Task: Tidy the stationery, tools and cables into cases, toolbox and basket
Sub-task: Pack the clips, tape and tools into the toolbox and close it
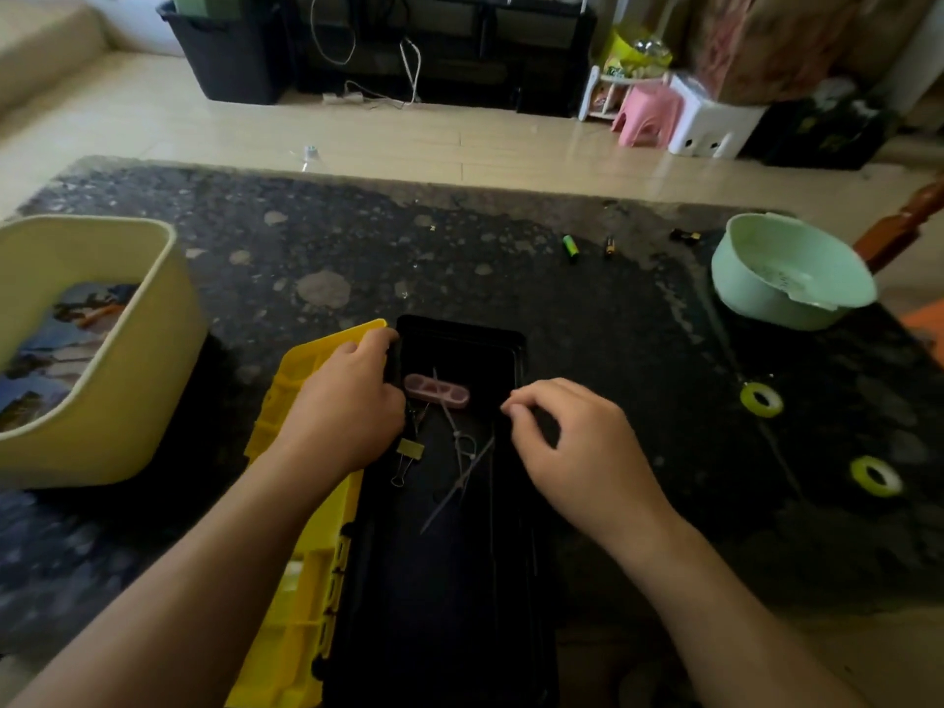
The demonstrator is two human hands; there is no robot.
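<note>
Toolbox [462, 327] open at near edge of table [357, 237], yellow lid [301, 580] to its left. Left hand [347, 406] clamped on left rim; right hand [577, 442] above right rim, fingers bunched, grip unclear. Pink case [437, 391], cable ties [462, 462] inside.

the toolbox [449, 605] runs off the bottom edge. the left hand [347, 401] hides its own fingertips and part of a binder clip [411, 448]. whether the right hand [567, 442] pinches anything is unclear (its fingers [541, 396] are curled). the basket [127, 401] is cut at the left, contents blurred.
</note>
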